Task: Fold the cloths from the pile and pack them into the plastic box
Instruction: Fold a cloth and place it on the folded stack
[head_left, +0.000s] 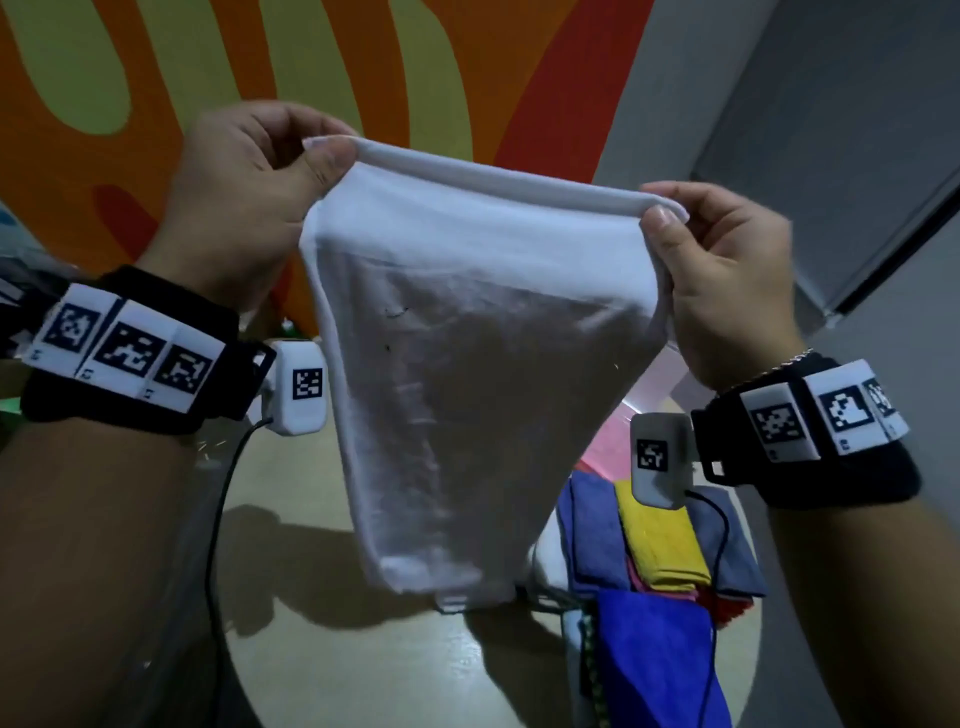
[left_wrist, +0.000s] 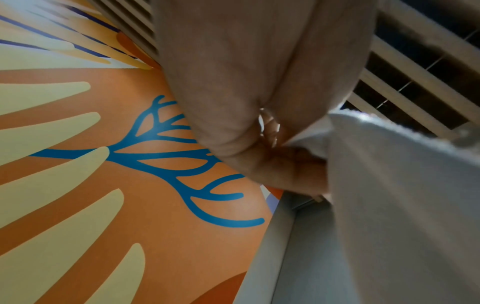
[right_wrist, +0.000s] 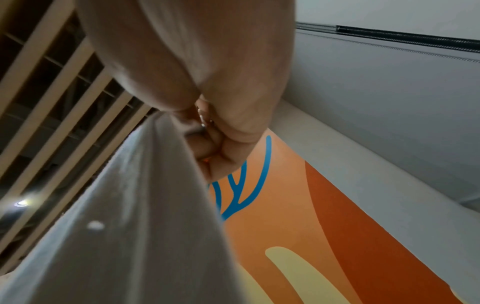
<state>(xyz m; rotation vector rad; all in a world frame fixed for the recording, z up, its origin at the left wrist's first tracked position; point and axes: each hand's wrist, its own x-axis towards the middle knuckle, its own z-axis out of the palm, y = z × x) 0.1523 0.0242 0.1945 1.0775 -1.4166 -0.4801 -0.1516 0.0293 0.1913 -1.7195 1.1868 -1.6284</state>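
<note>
We start with the wall, painted in orange, red and pale yellow-green shapes, which fills the upper left of the head view; grey panels take the upper right. Below it, across the bottom of the frame, lies a pale table carrying the shadow of what we hold.

In the middle of the frame hangs a white cloth, stretched by its upper edge and falling freely, its lower end clear above the table (a few dark specks mark its centre). The top edge runs from upper left down toward the right, taut between our two hands.

At the lower right of the frame sits the pile of cloths: yellow, grey-blue, pink and red pieces, with a bright blue cloth lowest in the picture.

Our left hand pinches the cloth's left top corner, thumb pressed against the curled fingers with the hem between them. The left wrist view shows the same: fingers folded tight on the fabric.

Our right hand pinches the right top corner in the same way, thumb on top, the other fingers curled behind. In the right wrist view the fingers are bunched closed at the cloth's edge.
</note>
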